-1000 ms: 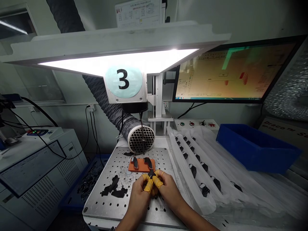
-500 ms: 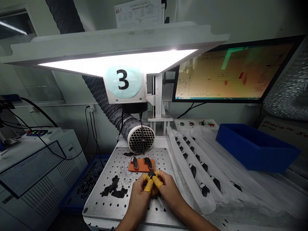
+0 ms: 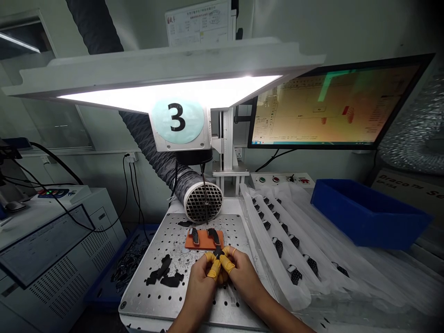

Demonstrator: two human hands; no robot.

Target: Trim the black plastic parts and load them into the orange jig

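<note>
Both hands meet just in front of an orange block [image 3: 204,240] on the perforated metal plate [image 3: 145,300]. Yellow finger cots cover several fingertips. My left hand [image 3: 204,277] pinches a small black piece [image 3: 218,252] from the left, and my right hand [image 3: 237,270] grips it from the right. Fingers hide most of that piece, so its exact kind does not show. Two dark parts sit on the orange block: a dotted black part [image 3: 195,237] at its left and a curved black part [image 3: 214,236] at its right, close to the held piece.
Black scraps [image 3: 164,273] lie on the plate's left. A duct mouth with a grille [image 3: 203,202] stands behind the block, under a machine head marked 3 [image 3: 178,122]. At right, white foam sheeting [image 3: 277,273] carries rows of dotted black parts, beside a blue bin [image 3: 367,217].
Both hands keep their pinch on the small black piece at nearly the same spot. The view has shifted very slightly; nothing else visibly differs.
</note>
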